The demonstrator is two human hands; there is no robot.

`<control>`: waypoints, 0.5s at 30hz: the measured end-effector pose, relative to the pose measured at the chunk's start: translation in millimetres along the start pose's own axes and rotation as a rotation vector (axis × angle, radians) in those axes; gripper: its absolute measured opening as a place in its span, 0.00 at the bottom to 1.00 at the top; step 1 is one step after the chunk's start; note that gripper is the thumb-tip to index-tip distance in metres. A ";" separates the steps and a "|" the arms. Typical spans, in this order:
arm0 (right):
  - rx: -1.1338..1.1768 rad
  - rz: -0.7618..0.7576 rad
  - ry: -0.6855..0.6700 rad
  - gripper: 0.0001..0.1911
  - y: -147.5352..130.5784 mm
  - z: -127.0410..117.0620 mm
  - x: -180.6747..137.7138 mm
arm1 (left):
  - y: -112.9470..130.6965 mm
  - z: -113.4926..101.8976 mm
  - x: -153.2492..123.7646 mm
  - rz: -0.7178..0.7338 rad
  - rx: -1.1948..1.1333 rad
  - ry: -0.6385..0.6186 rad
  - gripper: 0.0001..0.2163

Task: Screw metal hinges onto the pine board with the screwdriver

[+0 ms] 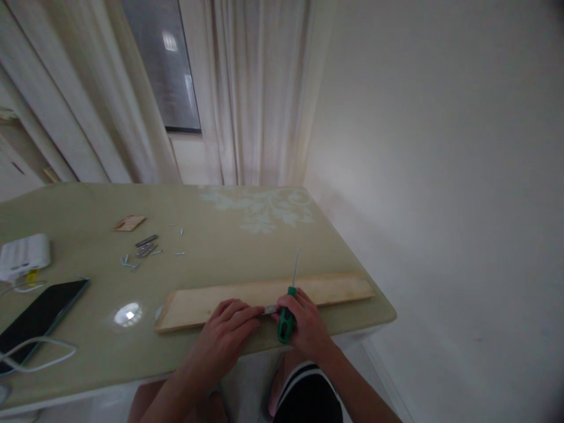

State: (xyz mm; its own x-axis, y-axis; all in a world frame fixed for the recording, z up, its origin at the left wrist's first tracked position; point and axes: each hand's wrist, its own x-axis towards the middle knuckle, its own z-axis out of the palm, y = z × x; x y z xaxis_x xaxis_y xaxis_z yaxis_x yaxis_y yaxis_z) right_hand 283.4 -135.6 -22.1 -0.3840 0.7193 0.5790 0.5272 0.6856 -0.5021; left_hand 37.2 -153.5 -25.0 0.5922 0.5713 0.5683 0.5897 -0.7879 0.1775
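Note:
A long, pale wooden board point(238, 292) lies near the table's front edge. My left hand point(231, 329) rests on its left half, fingertips closed on one end of a small metal plate point(270, 309), perhaps a hinge, at the board's near edge. In my right hand point(308, 323) is a screwdriver point(287, 323) with a green and black handle. Its thin metal shaft points up and away from me, over the board, touching no screw. The right fingertips also come close to the metal plate; whether they touch it I cannot tell.
Several metal plates point(146, 250) and loose screws point(127, 262) lie on the table point(211, 247), left of centre, near a small wood piece point(129, 222). Farther left are a tablet or phone point(44, 314), a white box point(25, 257) and a white cable point(48, 369). A wall point(440, 205) stands at the right.

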 end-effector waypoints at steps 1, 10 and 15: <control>0.012 0.003 0.005 0.09 -0.5 -0.6 -0.1 | -0.7 0.9 -0.6 0.003 0.007 -0.006 0.11; 0.312 0.238 0.380 0.21 -6.5 -20.5 -3.8 | -4.6 9.8 -6.1 -0.001 0.058 -0.015 0.12; 0.389 0.295 0.287 0.14 -16.1 -47.5 30.4 | -5.0 11.0 -7.0 -0.018 0.034 -0.010 0.13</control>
State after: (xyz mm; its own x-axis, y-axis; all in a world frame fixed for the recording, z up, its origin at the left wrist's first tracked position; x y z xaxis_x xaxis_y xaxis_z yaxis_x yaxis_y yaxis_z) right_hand 299.2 -130.1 34.2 -0.0130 0.8645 0.5024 0.2420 0.4902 -0.8373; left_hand 36.1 -151.1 -38.7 0.5864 0.5881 0.5571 0.6188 -0.7690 0.1604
